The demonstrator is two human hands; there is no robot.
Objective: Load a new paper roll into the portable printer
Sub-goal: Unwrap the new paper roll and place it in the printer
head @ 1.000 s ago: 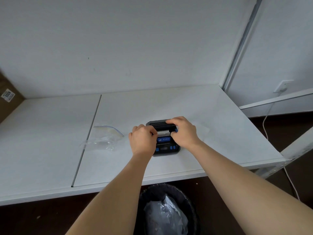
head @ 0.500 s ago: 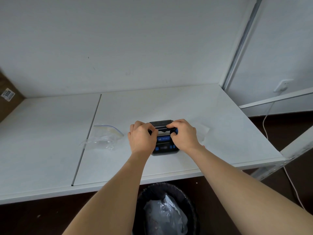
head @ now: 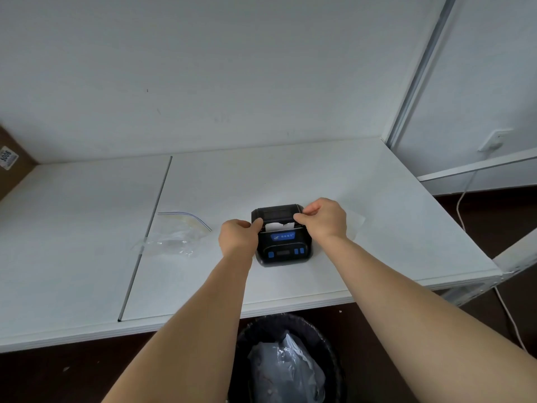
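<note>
Fingers of left hand (head: 238, 237) and right hand (head: 324, 219) pinch the printer (head: 283, 237) lid's corners; white paper (head: 276, 226) shows between them. Printer sits on table (head: 377, 228). Judged rigid, light; paper tears easily, so hold the lid edges.

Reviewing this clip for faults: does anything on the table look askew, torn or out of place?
One thing: the white paper showing in the printer under its raised lid has an uneven, jagged-looking edge, not a clean straight one. Both hands, left hand and right hand, pinch at the lid's corners. The crumpled clear bag lies loose beside it.
</note>
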